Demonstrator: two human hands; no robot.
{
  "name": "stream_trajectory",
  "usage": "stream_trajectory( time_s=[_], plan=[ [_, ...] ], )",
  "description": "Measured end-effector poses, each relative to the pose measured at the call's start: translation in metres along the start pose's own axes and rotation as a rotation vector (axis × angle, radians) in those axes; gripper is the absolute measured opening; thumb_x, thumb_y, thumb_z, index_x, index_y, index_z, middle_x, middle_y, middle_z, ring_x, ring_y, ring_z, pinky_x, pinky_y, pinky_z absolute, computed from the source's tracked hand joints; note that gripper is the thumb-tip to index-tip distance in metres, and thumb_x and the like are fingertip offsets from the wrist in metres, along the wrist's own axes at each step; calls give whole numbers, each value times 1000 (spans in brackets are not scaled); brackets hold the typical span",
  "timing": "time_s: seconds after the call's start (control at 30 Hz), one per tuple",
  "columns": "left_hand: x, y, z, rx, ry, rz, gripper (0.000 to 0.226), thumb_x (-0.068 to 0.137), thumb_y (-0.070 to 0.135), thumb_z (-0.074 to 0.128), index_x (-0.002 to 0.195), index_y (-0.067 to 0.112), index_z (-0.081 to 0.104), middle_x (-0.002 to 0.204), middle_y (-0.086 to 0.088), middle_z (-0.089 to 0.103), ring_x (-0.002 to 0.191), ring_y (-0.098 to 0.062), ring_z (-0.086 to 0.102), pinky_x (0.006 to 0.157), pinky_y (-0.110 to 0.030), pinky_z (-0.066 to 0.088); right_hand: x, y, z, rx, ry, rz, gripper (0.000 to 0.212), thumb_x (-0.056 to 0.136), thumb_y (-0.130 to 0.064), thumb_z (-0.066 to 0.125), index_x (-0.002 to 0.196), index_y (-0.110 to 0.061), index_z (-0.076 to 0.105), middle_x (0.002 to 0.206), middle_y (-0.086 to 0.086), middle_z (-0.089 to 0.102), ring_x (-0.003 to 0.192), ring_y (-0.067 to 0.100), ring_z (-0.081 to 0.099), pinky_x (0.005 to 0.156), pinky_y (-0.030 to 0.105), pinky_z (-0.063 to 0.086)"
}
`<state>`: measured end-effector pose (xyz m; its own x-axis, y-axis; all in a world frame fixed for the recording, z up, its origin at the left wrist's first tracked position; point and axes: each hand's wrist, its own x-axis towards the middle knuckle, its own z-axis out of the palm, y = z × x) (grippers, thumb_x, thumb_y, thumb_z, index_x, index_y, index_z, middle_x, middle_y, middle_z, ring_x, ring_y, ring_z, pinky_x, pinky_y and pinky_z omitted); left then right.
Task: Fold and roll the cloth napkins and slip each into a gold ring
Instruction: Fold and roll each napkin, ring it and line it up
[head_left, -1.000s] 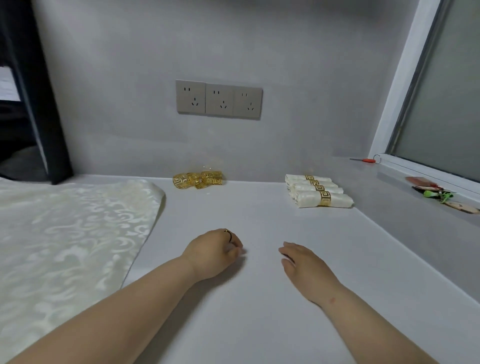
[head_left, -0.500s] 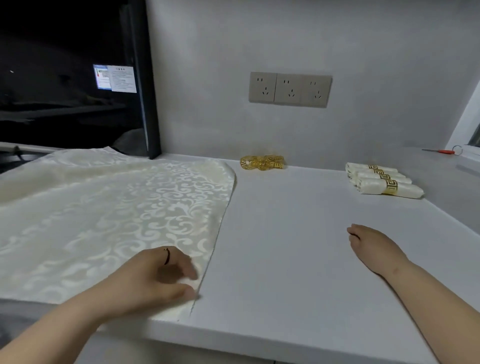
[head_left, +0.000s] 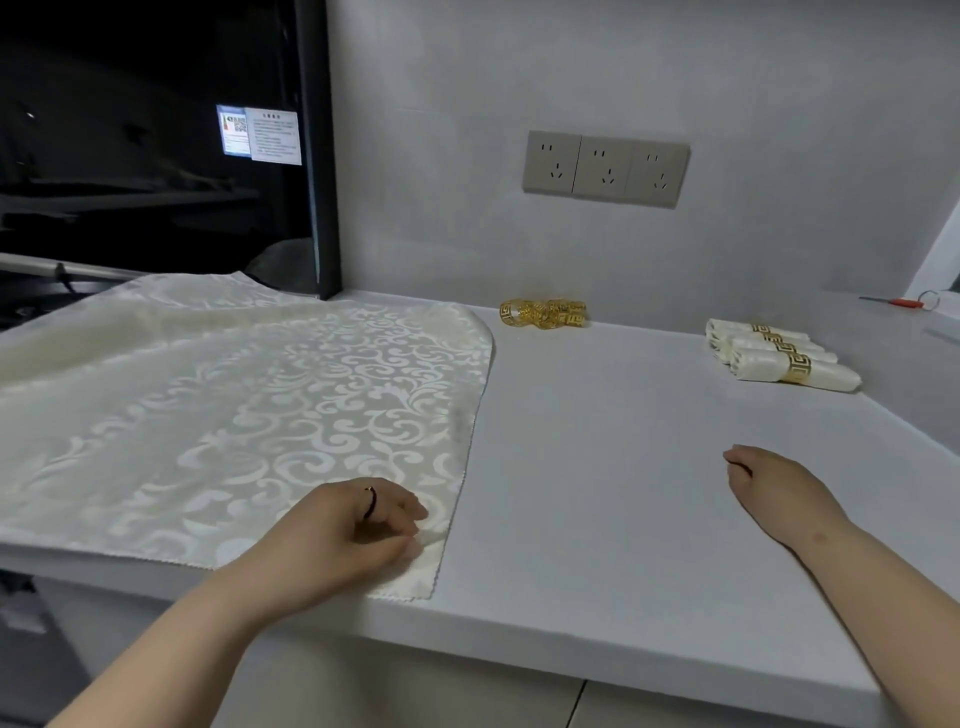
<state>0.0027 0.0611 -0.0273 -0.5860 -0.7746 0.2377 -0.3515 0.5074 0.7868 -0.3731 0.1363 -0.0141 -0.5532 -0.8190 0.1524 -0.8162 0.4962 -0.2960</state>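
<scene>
Head view has the cream damask napkin (head_left: 249, 426) spread flat over the left part of the white countertop (head_left: 597, 493), its near edge lying along the counter's front lip; the left hand (head_left: 358, 530) sits on the near right corner, fingers curled down with thumb and fingertips seemingly pinching the cloth there; the right hand (head_left: 774, 483) rests on bare counter well apart from it, fingers loosely curled and holding nothing. Loose gold rings (head_left: 543, 313) lie in a small heap by the back wall; three rolled napkins (head_left: 776, 358), each already ringed, lie side by side to the right. The cloth looks thin, limp and light, with a satin sheen that probably slides easily on the smooth top; it will likely drape and wrinkle rather than hold shape, so corners and hemmed edges are the sensible holds, one per hand, keeping it taut for a clean fold.
</scene>
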Motion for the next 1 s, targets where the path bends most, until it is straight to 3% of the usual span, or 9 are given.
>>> stream_trajectory(
  time_s=[0.13,0.23,0.47,0.57,0.67,0.77,0.83,0.93,1.0],
  plan=[
    [0,3,-1,32,69,19,7,82,40,58,79,34,62,77,17,65,64,-6,55,61,-17,41,-4,-4,-4,24,59,-8,37,96,-11,39,130,-4,48,137,11,49,126,27,44,99,27,33],
    [0,10,2,95,151,40,23,94,24,46,71,28,46,55,12,46,52,-8,37,52,-20,28,-13,-24,-7,119,146,-108,35,92,-7,48,127,-4,52,133,13,52,123,27,47,97,26,32],
    [6,42,12,112,316,202,16,87,39,32,75,31,39,58,23,51,56,-3,47,53,-16,33,-70,-127,-3,351,-94,-633,58,83,-25,65,135,-27,39,121,-19,35,117,-2,35,87,-7,17],
    [7,48,15,97,340,215,15,81,45,34,74,34,40,52,21,51,52,-4,47,50,-16,32,-83,-154,6,362,-158,-763,62,80,-35,67,136,-30,40,123,-26,32,122,-9,26,101,3,13],
    [5,47,14,92,334,216,28,63,65,32,76,42,42,62,16,58,58,0,51,54,-13,36,-86,-170,21,335,-178,-843,44,82,-48,47,109,-18,64,117,-10,62,113,3,48,100,13,28],
    [0,48,6,256,268,150,57,45,76,43,97,60,25,71,25,52,79,8,56,65,-8,39,-84,-167,28,337,-188,-765,26,86,-33,46,84,-14,64,76,-9,62,74,11,53,73,23,40],
    [-3,46,2,555,190,95,74,61,70,55,112,62,2,83,24,50,83,-2,57,62,-11,37,-79,-160,26,376,-151,-689,25,90,-21,49,68,-19,58,62,-15,55,63,7,46,65,27,36],
    [-4,33,-11,874,147,7,56,84,47,53,132,52,24,106,15,61,100,-10,54,57,-15,31,-71,-145,20,472,-88,-537,31,92,-21,51,61,-17,56,56,-13,50,57,3,40,60,23,31],
    [-1,21,-29,912,108,-90,39,86,40,52,123,45,43,110,12,62,106,-10,54,63,-18,34,-66,-130,17,554,-53,-461,38,91,-19,53,54,-19,48,51,-11,42,54,3,35,55,21,28]
  ],
)
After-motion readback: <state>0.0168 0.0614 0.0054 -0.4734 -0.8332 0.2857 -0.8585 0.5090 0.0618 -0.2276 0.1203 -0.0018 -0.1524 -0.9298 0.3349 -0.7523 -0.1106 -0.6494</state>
